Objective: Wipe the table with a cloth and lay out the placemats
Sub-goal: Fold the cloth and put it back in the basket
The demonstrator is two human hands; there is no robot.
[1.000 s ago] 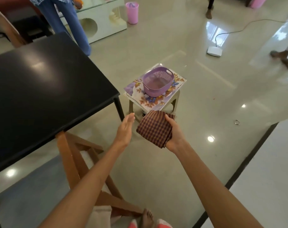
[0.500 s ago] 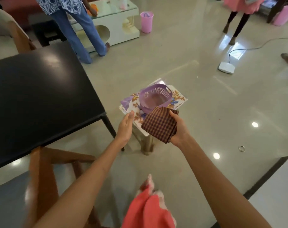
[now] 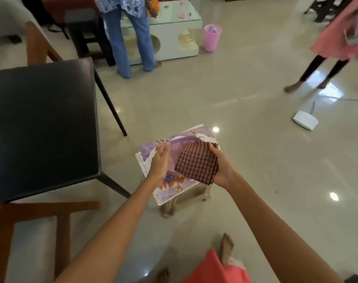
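Note:
My right hand (image 3: 222, 167) holds a folded brown checked cloth (image 3: 196, 161) over a purple perforated basket (image 3: 175, 144). The basket stands on flowered placemats (image 3: 174, 188) stacked on a small stool (image 3: 184, 201). My left hand (image 3: 159, 162) reaches with straight fingers beside the basket's left side; whether it touches the basket I cannot tell. The black table (image 3: 41, 127) stands to the left of the stool, its top bare.
A wooden chair (image 3: 31, 217) stands by the table's near corner. A person in jeans (image 3: 129, 37) stands at a white low table (image 3: 174, 31) beyond; a pink bin (image 3: 212, 37) beside it. Another person (image 3: 327, 58) walks at right. A white device (image 3: 305, 120) with cable lies on the floor.
I have stepped closer to the stool. Both hands have moved forward over the basket, the right still holding the cloth. The person at the right has walked nearer.

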